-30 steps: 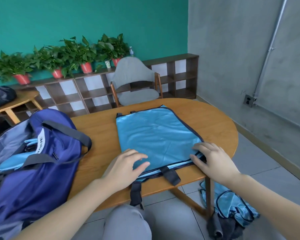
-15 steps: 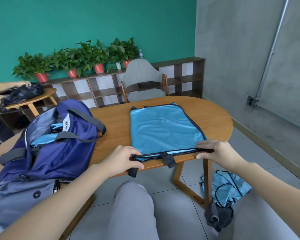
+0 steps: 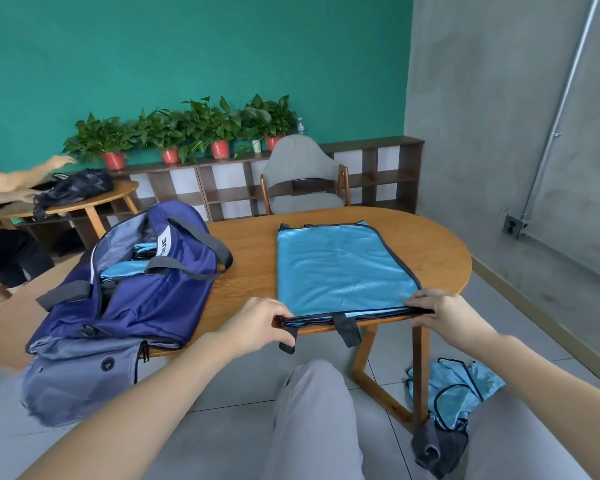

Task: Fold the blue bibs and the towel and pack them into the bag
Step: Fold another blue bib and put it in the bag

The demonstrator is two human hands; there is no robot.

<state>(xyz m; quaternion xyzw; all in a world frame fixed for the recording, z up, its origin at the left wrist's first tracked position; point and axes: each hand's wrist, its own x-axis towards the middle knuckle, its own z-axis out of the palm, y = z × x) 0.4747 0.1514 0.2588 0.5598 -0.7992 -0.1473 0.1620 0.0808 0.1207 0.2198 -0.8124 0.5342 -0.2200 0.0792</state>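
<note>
A light blue bib [image 3: 340, 268] with dark trim lies flat on the wooden table [image 3: 250, 271], its near edge at the table's front. My left hand [image 3: 257, 323] pinches the bib's near left corner and my right hand [image 3: 440, 308] pinches the near right corner. Two dark straps hang off the front edge. The navy bag [image 3: 136, 289] lies open on the table to the left, with folded blue bibs [image 3: 125, 268] inside. More blue bibs [image 3: 461, 386] and a grey towel [image 3: 433, 448] lie heaped on the floor at the lower right.
A grey chair [image 3: 302, 174] stands behind the table, in front of a low shelf with potted plants [image 3: 194, 129]. Another person's arm [image 3: 18, 178] reaches over a black bag on a small table at far left. My grey-trousered knee [image 3: 312, 410] is below the table edge.
My hands went from lying flat on the bib to pinching its near corners at the table's front edge. The camera has tilted up and shows more of the room.
</note>
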